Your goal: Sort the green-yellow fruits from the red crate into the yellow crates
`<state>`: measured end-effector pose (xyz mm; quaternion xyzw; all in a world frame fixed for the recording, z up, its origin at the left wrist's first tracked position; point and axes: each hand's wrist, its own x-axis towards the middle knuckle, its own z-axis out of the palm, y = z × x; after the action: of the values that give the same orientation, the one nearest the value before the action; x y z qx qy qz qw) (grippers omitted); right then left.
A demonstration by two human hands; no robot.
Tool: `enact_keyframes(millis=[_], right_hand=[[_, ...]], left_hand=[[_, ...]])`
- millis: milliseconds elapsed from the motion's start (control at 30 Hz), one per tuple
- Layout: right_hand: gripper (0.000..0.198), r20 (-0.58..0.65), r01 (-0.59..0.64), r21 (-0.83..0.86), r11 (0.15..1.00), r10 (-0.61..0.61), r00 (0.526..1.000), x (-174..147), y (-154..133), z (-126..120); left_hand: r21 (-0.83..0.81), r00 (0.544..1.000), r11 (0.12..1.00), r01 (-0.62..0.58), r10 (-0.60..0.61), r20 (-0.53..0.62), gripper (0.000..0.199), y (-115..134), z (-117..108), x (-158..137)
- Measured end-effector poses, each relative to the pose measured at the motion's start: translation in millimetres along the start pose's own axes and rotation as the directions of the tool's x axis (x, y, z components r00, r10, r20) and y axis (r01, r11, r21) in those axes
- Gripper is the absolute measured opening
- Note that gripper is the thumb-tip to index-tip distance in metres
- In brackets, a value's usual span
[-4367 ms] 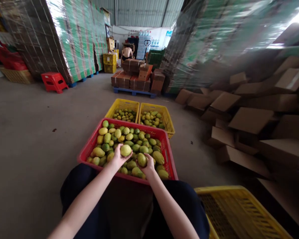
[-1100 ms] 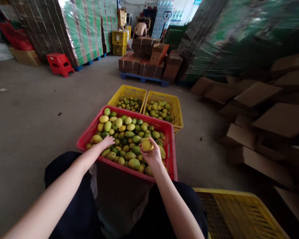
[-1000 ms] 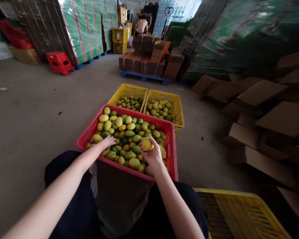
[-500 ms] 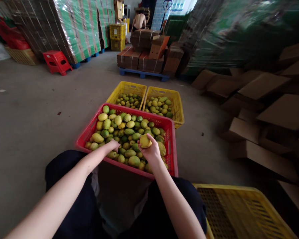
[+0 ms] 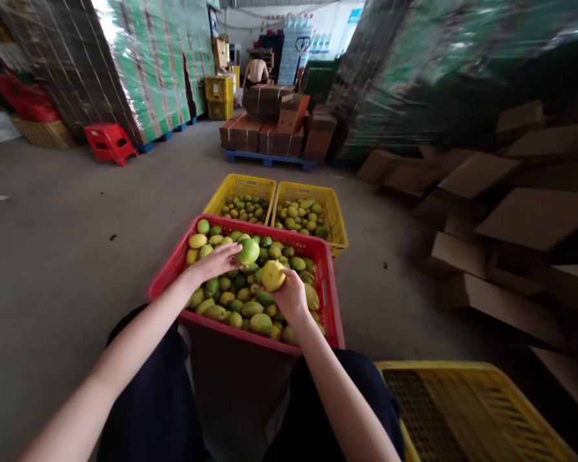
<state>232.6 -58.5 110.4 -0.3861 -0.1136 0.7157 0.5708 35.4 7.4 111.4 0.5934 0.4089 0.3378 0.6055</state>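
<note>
A red plastic crate (image 5: 334, 301) full of green and yellow lemons (image 5: 252, 308) stands in front of my knees. Above its middle, my left hand (image 5: 221, 260) grips a green lemon (image 5: 247, 251) between thumb and fingers. My right hand (image 5: 291, 294) is closed round a yellow lemon (image 5: 273, 275), a little nearer to me and to the right. The two held lemons are close together but apart. Part of the fruit below is hidden by my hands and forearms.
Two yellow crates (image 5: 340, 221) with more lemons adjoin the red crate's far side. Another yellow crate (image 5: 438, 367) is by my right knee. Cardboard boxes (image 5: 505, 301) lie heaped at right. Beyond are a red stool (image 5: 108, 142), a loaded blue pallet (image 5: 268, 159) and a seated person (image 5: 257, 69).
My left hand has come up out of the fruit and moved right, now with a green lemon in it. The right hand keeps its yellow lemon, shifted slightly left. The view has tilted up.
</note>
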Motion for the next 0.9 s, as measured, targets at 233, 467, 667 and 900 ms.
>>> enact_keyframes(millis=[233,467,667,900], right_hand=[[0.037,0.16,0.436,-0.217,0.873,-0.409,0.899,-22,-3,-2],[0.05,0.21,0.585,-0.317,0.746,-0.546,0.811,-30,-8,1],[0.045,0.187,0.475,-0.279,0.835,-0.438,0.879,-18,5,0],[0.045,0.206,0.571,-0.295,0.766,-0.533,0.821,-16,3,4]], left_hand=[[0.013,0.954,0.966,-0.258,0.257,-0.154,0.078,1,27,-22],[0.217,0.882,0.895,-0.389,0.43,-0.193,0.07,3,36,-25],[-0.043,0.892,0.922,-0.385,0.36,-0.275,0.078,-3,42,-22],[0.069,0.888,0.929,-0.364,0.368,-0.276,0.076,-13,51,-22]])
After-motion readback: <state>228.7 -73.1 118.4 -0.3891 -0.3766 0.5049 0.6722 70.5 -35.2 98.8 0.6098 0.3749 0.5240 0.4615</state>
